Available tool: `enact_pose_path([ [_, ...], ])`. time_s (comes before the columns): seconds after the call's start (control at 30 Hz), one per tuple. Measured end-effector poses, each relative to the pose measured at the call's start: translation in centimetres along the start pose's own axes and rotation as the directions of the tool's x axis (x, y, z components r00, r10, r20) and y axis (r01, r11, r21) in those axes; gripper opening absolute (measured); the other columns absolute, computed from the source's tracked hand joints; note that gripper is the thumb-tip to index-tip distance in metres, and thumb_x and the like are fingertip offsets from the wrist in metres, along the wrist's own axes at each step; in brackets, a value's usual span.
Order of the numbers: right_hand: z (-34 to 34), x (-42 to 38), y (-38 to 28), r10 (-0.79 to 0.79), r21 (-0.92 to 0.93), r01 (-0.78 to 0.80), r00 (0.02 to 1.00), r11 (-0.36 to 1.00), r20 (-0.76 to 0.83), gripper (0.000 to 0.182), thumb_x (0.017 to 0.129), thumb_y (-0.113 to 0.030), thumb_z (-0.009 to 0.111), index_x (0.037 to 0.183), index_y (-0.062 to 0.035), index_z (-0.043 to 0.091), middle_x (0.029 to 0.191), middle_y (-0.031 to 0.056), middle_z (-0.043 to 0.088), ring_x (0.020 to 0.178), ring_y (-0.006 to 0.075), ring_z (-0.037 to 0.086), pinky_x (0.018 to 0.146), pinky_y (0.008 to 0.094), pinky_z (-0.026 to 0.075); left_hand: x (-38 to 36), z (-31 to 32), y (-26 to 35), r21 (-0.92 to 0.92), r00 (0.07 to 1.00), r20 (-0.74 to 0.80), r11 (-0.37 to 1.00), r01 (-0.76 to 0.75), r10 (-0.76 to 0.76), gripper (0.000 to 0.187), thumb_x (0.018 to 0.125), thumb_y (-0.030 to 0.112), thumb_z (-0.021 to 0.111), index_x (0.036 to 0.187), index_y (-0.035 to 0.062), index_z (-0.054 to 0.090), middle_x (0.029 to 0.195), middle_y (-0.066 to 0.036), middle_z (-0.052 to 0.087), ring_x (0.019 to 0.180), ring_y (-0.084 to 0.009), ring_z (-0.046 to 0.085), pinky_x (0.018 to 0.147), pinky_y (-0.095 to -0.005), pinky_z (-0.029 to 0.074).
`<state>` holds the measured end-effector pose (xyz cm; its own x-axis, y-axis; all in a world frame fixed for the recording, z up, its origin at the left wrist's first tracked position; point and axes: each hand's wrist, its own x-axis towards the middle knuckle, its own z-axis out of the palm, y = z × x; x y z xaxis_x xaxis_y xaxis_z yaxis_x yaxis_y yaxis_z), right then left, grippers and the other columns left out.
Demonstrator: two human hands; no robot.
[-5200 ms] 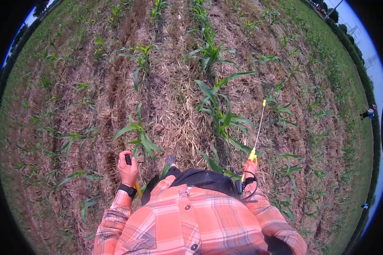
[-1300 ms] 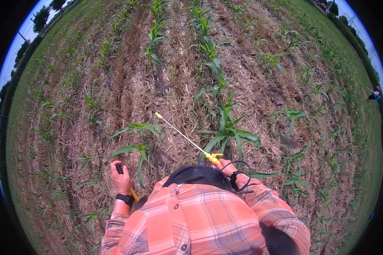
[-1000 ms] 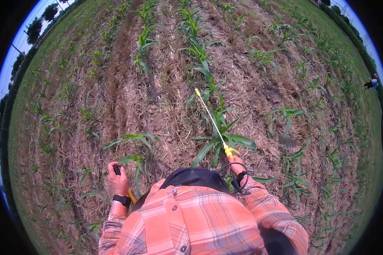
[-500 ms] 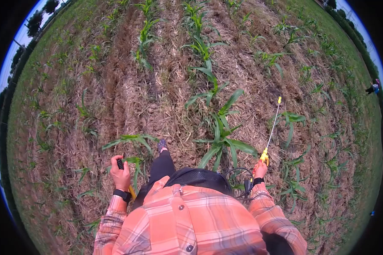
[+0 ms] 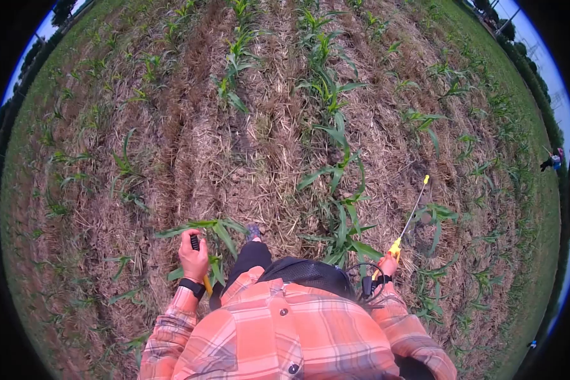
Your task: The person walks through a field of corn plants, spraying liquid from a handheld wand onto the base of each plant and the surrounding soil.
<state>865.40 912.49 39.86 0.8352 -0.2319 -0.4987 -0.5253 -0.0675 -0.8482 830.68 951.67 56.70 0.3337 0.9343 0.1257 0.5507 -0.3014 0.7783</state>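
My left hand (image 5: 194, 255) is wrapped round the black grip (image 5: 195, 242) of a lever; its yellow lower part (image 5: 208, 284) shows beneath the wrist. On the right, my right hand (image 5: 387, 265) holds the yellow handle of a spray wand (image 5: 413, 213). The wand's thin metal tube slants up and away to a yellow nozzle (image 5: 426, 180) above the straw-covered soil. A black hose (image 5: 363, 266) curves beside that hand. Green leaves of a maize plant (image 5: 345, 237) stand between my hands, and another plant (image 5: 218, 229) is just beyond my left hand.
Rows of young maize (image 5: 326, 92) run ahead through dry straw (image 5: 266, 158). My foot (image 5: 253, 232) is on the ground in front. Another person (image 5: 554, 161) is far off at the right edge, near a grassy margin and trees.
Both my hands sit slightly lower in view, the left one a little further right. The nozzle has dropped closer to me. The plants have shifted in view.
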Motion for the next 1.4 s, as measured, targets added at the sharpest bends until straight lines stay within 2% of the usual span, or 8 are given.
enact_pose_path([
  [0.2,11.5,-5.1,-1.4,0.097,-0.171,-0.061,0.972,0.983,0.214,0.024,0.081,-0.026,0.05,0.069,-0.0076,0.042,0.049,0.0012,0.042,0.031,0.0096,0.036,0.026,0.0234,0.029,4.8,-1.8,-1.2,-0.014,0.995,0.028,0.996,0.093,-0.092,0.019,0.071,0.003,0.053,0.088,0.0052,0.046,0.068,-0.011,0.05,0.059,-0.025,0.051,0.057,-0.0337,0.04],
  [0.53,23.4,-13.4,-3.1,0.062,-0.517,0.307,0.813,0.799,0.579,0.021,0.083,-0.029,0.049,0.081,-0.0081,0.051,0.055,-0.0014,0.049,0.038,0.0068,0.04,0.033,0.0234,0.032,11.6,-4.5,-4.0,-0.032,0.998,-0.018,0.998,0.061,-0.062,0.018,0.071,0.002,0.052,0.087,0.0043,0.046,0.068,-0.011,0.049,0.058,-0.0248,0.05,0.056,-0.0326,0.04],
  [0.63,25.6,-14.4,-3.3,-0.093,-0.51,0.643,0.668,0.571,0.738,0.02,0.082,-0.024,0.05,0.082,-0.0054,0.056,0.057,0.0015,0.054,0.047,0.0098,0.049,0.044,0.0256,0.038,12.6,-4.9,-3.9,-0.064,0.995,-0.01,0.993,0.096,-0.097,0.018,0.071,0.002,0.052,0.087,0.0043,0.046,0.068,-0.011,0.048,0.058,-0.0242,0.05,0.057,-0.0321,0.04],
  [0.77,28.2,-14.9,-4.1,-0.01,-0.476,0.727,0.552,0.496,0.833,0.022,0.08,-0.027,0.052,0.083,-0.0058,0.057,0.061,0.0072,0.057,0.053,0.0159,0.055,0.049,0.0293,0.041,13.8,-4.8,-5.2,-0.071,0.995,-0.018,0.993,0.093,-0.095,0.018,0.071,0.001,0.052,0.087,0.0041,0.046,0.068,-0.01,0.049,0.057,-0.0222,0.05,0.055,-0.0312,0.04],
  [0.83,29.7,-16.7,-6.8,0.037,-0.401,0.824,0.423,0.402,0.906,0.027,0.078,-0.03,0.051,0.09,-0.006,0.057,0.074,0.0189,0.058,0.072,0.0354,0.056,0.062,0.0415,0.043,14.6,-4.5,-5.3,-0.144,0.989,-0.015,0.979,0.146,-0.15,0.019,0.071,0.0,0.052,0.088,0.0046,0.046,0.066,-0.009,0.048,0.055,-0.0182,0.049,0.053,-0.03,0.039],
  [1.03,32.9,-14.7,-7.9,0.183,-0.264,0.869,0.204,0.419,0.962,0.028,0.079,-0.031,0.049,0.092,-0.0068,0.054,0.074,0.0193,0.058,0.073,0.0357,0.056,0.063,0.0421,0.043,17.7,-3.9,-4.2,-0.056,0.989,-0.138,0.997,0.045,-0.052,0.016,0.075,0.002,0.05,0.089,0.0071,0.045,0.056,-0.001,0.045,0.045,-0.0093,0.046,0.042,-0.024,0.036],
  [1.2,33.7,-9.8,-8.8,0.131,-0.279,0.844,0.247,0.458,0.96,0.03,0.079,-0.032,0.049,0.091,-0.0052,0.054,0.077,0.0199,0.058,0.075,0.0367,0.056,0.065,0.0427,0.043,21.4,-1.6,0.1,-0.034,0.982,-0.163,0.995,0.09,-0.095,0.019,0.071,0.001,0.053,0.088,0.0065,0.047,0.06,-0.004,0.042,0.05,-0.0141,0.039,0.048,-0.029,0.035],
  [1.4,31.8,-3.8,-10.9,-0.049,-0.497,0.73,0.584,0.47,0.81,0.031,0.078,-0.033,0.051,0.09,-0.0054,0.058,0.074,0.0186,0.059,0.072,0.0327,0.058,0.062,0.0391,0.043,26.7,4.1,3.6,0.017,0.994,-0.094,0.998,-0.055,0.057,0.019,0.072,0.002,0.052,0.09,0.0063,0.047,0.061,-0.004,0.042,0.05,-0.0161,0.039,0.048,-0.0292,0.035],
])
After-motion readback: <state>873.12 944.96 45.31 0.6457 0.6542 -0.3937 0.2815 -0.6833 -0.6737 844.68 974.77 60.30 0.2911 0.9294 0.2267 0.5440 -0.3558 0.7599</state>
